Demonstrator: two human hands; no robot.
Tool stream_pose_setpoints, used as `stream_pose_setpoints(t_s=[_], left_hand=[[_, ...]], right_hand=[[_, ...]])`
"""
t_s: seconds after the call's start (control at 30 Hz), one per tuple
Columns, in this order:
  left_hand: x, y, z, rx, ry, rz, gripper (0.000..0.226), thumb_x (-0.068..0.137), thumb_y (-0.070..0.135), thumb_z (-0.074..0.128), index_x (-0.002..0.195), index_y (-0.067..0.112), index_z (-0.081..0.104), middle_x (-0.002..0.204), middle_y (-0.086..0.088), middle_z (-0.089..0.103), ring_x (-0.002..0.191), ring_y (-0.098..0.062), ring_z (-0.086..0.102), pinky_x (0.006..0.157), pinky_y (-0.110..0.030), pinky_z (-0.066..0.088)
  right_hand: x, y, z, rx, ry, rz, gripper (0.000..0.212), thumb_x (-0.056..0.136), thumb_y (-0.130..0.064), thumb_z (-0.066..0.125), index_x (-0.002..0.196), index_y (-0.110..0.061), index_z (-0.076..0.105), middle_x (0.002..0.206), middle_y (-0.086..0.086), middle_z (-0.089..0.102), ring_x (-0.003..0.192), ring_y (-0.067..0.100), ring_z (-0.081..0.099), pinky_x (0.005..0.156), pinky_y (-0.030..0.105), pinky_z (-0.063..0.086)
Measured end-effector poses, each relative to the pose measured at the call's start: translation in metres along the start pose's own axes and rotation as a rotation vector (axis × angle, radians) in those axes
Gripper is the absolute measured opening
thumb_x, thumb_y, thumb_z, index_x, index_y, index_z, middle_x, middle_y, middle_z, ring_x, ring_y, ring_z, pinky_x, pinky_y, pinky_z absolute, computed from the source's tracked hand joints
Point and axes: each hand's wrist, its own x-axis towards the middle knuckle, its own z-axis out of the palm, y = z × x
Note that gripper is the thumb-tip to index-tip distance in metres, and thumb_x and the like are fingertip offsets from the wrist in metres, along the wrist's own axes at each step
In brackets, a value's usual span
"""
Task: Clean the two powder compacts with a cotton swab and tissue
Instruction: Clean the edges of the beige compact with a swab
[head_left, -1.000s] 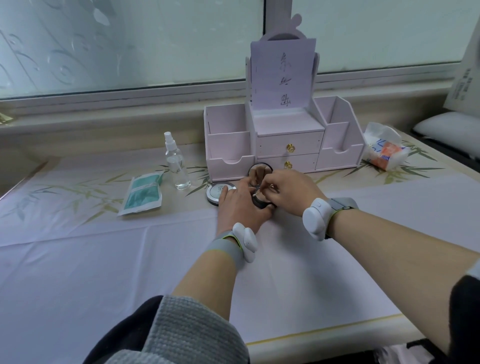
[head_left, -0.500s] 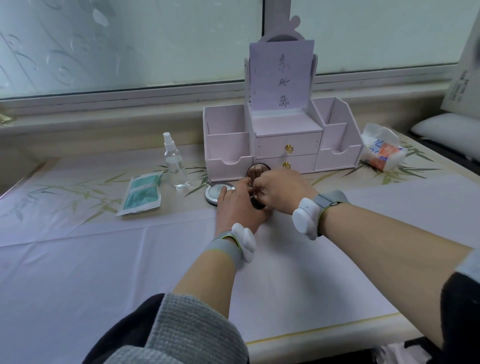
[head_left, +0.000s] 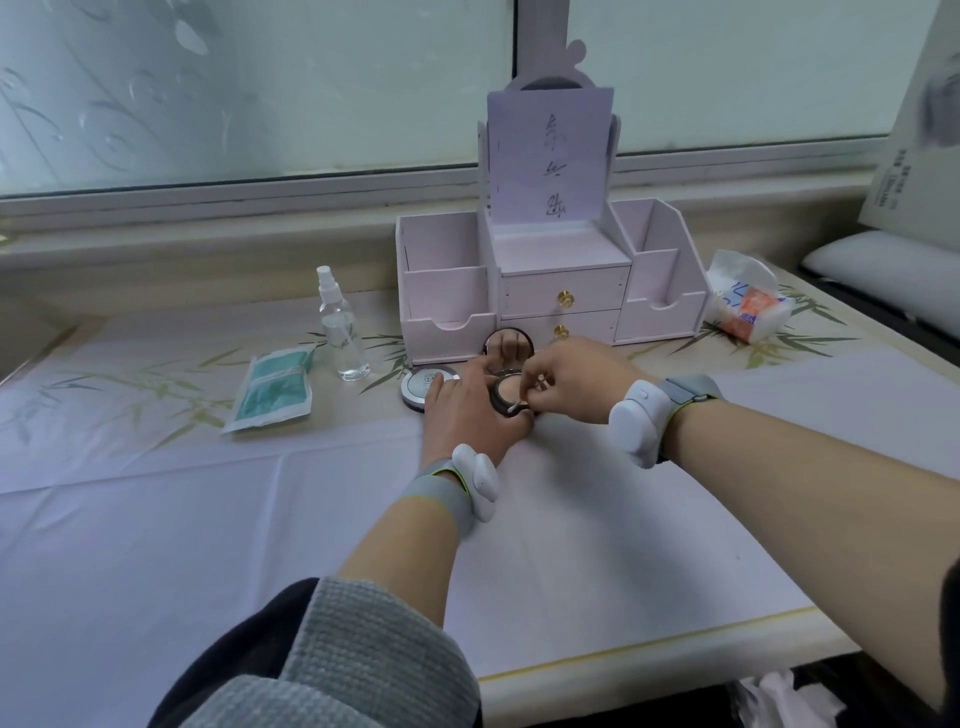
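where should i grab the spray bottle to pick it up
Take the spray bottle round its clear cylindrical body, below the narrow white nozzle, which is too slim and top-heavy a hold. It stands upright, so come in level from the near side. The teal packet lies to its near left and the pink organizer stands to its right, leaving the front open.

Tabletop: organizer at back centre; open compact before it, closed compact just left; spray bottle and packet farther left; tissue pack right of organizer.
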Motion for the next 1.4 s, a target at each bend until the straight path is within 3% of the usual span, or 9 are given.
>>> stream_pose_setpoints(t_s=[0.13, 0.43, 0.57, 0.67, 0.87, 1.0, 1.1, 1.23, 1.4], left_hand=[[-0.002, 0.004, -0.002, 0.013, 0.014, 0.001, 0.068, 0.075, 0.045, 0.073, 0.134, 0.023, 0.046, 0.115, 0.012, 0.072, 0.125, -0.024, 0.052, 0.118, -0.033, 0.014], [0.0, -0.001, 0.004, 0.047, -0.016, -0.007, 0.07, 0.07, 0.05, 0.068, 0.132, 0.024, 0.047, 0.118, 0.011, 0.069, 0.125, -0.02, 0.054, 0.122, -0.038, 0.013], [-0.002, 0.001, 0.003, 0.067, -0.015, -0.001, 0.068, 0.075, 0.048, 0.067, 0.136, 0.024, 0.047, 0.121, 0.01, 0.068, 0.126, -0.019, 0.053, 0.123, -0.038, 0.012], [-0.003, 0.004, 0.002, 0.062, 0.004, -0.007, 0.066, 0.078, 0.052, 0.065, 0.135, 0.023, 0.048, 0.119, 0.01, 0.068, 0.125, -0.019, 0.054, 0.123, -0.039, 0.013], [-0.003, 0.006, 0.0, 0.06, 0.01, 0.012, 0.07, 0.075, 0.067, 0.066, 0.13, 0.029, 0.049, 0.118, 0.011, 0.068, 0.12, -0.019, 0.056, 0.122, -0.039, 0.015], [-0.003, 0.007, -0.001, 0.09, -0.008, -0.005, 0.082, 0.07, 0.071, 0.07, 0.134, 0.025, 0.048, 0.122, 0.009, 0.067, 0.122, -0.02, 0.055, 0.121, -0.042, 0.018], [-0.002, 0.007, -0.002, 0.092, -0.011, -0.004, 0.083, 0.069, 0.07, 0.072, 0.135, 0.025, 0.047, 0.119, 0.011, 0.066, 0.121, -0.02, 0.055, 0.122, -0.042, 0.017], [-0.002, 0.007, -0.001, 0.078, -0.001, -0.01, 0.089, 0.066, 0.071, 0.073, 0.137, 0.023, 0.047, 0.121, 0.009, 0.066, 0.123, -0.021, 0.054, 0.12, -0.042, 0.019], [-0.003, 0.005, 0.001, 0.069, 0.023, -0.012, 0.081, 0.066, 0.066, 0.07, 0.131, 0.021, 0.052, 0.116, 0.004, 0.066, 0.116, -0.026, 0.054, 0.114, -0.045, 0.029]], right_hand=[[-0.005, 0.01, -0.001, 0.035, -0.009, 0.013, 0.012, 0.083, -0.033, 0.064, 0.091, -0.034, 0.074, 0.077, -0.013, 0.051, 0.089, 0.017, 0.057, 0.079, 0.033, 0.051], [-0.009, 0.023, 0.0, 0.134, 0.025, 0.074, 0.011, 0.084, -0.028, 0.066, 0.091, -0.025, 0.075, 0.077, -0.012, 0.054, 0.082, 0.015, 0.054, 0.078, 0.03, 0.048], [-0.01, 0.035, 0.003, 0.379, 0.145, 0.196, 0.005, 0.085, -0.023, 0.066, 0.084, -0.022, 0.071, 0.084, -0.003, 0.065, 0.082, 0.016, 0.058, 0.077, 0.027, 0.046], [-0.006, 0.044, 0.015, 0.573, 0.274, 0.316, 0.009, 0.09, -0.025, 0.06, 0.087, -0.018, 0.065, 0.087, 0.003, 0.07, 0.081, 0.022, 0.061, 0.078, 0.034, 0.049], [0.002, 0.04, 0.041, 0.686, 0.283, 0.376, 0.01, 0.093, -0.03, 0.055, 0.094, -0.021, 0.059, 0.098, 0.002, 0.071, 0.09, 0.024, 0.065, 0.088, 0.042, 0.052], [0.005, 0.034, 0.041, 0.796, 0.269, 0.396, 0.008, 0.091, -0.025, 0.054, 0.086, -0.019, 0.056, 0.085, -0.001, 0.076, 0.074, 0.022, 0.069, 0.077, 0.037, 0.056], [0.0, 0.033, 0.041, 0.738, 0.266, 0.35, 0.009, 0.091, -0.022, 0.054, 0.087, -0.016, 0.058, 0.073, -0.001, 0.074, 0.065, 0.021, 0.065, 0.072, 0.036, 0.055], [-0.004, 0.028, 0.048, 0.471, 0.333, 0.268, 0.008, 0.091, -0.026, 0.057, 0.09, -0.019, 0.062, 0.076, -0.004, 0.064, 0.076, 0.022, 0.059, 0.074, 0.036, 0.05], [-0.004, 0.015, 0.058, 0.402, 0.365, 0.215, 0.008, 0.09, -0.031, 0.057, 0.088, -0.025, 0.062, 0.071, -0.004, 0.061, 0.077, 0.024, 0.057, 0.071, 0.036, 0.048]])
